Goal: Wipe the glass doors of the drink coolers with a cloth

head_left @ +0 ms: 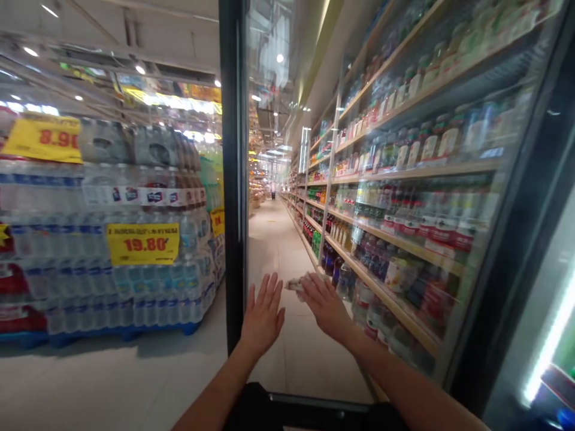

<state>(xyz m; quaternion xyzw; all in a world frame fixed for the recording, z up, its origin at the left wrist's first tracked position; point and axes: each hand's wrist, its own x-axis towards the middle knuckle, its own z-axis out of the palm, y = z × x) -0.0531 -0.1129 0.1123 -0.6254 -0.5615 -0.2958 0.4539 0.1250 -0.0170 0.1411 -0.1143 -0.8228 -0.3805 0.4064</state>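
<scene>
A glass door (232, 179) with a dark frame stands before me. My left hand (263, 314) is against or just in front of the pane near the frame's left side, fingers stretched out and nothing in it. To its right, my right hand (321, 299) holds a crumpled, pale cloth (294, 284) under its fingers, flat toward the glass. Most of the cloth is hidden by the hand, and whether it is fabric or paper is hard to tell. Shelves of bottles (417, 143) show through or in the pane.
Stacked packs of bottled water (99, 275) stand on a blue pallet (126, 333) at left, with yellow price signs (142, 243). A long aisle floor (267, 239) runs away in the middle. A bright light strip (550, 341) shows at the right edge.
</scene>
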